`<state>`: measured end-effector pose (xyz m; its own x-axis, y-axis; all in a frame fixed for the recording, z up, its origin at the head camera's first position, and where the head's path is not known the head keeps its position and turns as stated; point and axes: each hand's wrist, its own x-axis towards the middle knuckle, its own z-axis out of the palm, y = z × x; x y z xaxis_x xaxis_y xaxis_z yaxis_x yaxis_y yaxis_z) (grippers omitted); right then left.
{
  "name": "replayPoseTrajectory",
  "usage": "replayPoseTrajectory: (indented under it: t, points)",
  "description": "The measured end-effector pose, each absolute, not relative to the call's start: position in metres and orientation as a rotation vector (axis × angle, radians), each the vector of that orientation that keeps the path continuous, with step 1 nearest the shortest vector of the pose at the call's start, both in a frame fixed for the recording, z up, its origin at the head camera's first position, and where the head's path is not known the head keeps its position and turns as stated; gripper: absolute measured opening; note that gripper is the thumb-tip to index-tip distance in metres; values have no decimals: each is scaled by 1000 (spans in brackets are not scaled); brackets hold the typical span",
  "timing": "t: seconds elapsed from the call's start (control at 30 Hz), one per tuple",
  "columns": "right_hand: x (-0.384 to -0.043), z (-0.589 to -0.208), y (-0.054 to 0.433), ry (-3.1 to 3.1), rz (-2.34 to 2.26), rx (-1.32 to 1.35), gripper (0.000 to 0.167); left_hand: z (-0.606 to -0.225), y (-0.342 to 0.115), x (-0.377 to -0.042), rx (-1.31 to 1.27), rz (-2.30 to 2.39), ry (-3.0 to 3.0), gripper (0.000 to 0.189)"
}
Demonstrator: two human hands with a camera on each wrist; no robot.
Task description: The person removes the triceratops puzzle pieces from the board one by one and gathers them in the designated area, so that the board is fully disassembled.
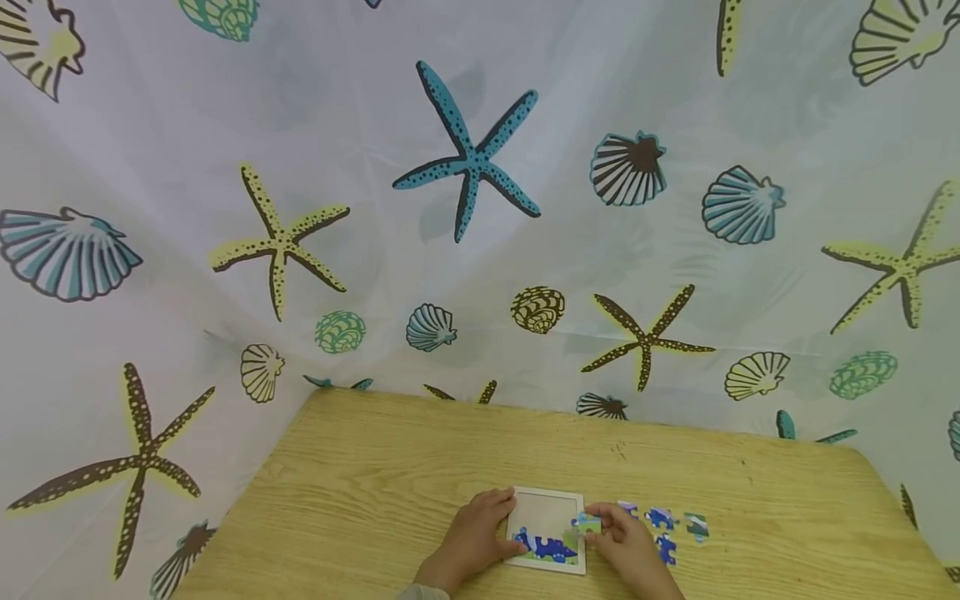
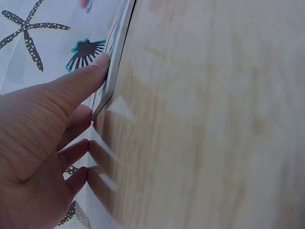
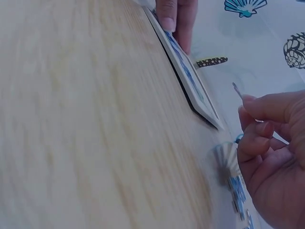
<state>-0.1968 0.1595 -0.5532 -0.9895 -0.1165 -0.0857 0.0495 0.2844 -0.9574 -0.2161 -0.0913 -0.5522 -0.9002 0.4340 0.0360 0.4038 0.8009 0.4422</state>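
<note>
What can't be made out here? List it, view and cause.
- Held piece, right wrist view: edge-on, its picture unreadable.
- Left hand, right wrist view: cut off by top edge.
- Loose pieces, head view: nearest partly behind the right hand.
- Tray, left wrist view: cut off by top edge.

Your head view faces forward and down over the tray (image 1: 546,510); both lower, nearer wrist views share it.

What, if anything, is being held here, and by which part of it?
The right hand pinches a puzzle piece by the edge nearest its palm. The left hand rests on the left rim of the puzzle tray.
</note>
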Motion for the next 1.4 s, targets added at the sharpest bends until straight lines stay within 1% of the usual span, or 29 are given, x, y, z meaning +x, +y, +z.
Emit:
replayPoseTrajectory:
  t: [0.3,0.57,0.97,1.4]
  points:
    - [-191,-549,186,2404,-1828,20,41,-555,-92,-217,688,678,2929,72]
    - [-189,-549,210,2433,-1812,118,37,-554,-94,-218,691,680,2927,73]
    - [-184,-542,244,2471,-1739,264,41,-554,-93,-218,690,683,2924,72]
    - [-175,-552,275,2553,-1568,364,55,-554,-91,-218,686,674,2918,73]
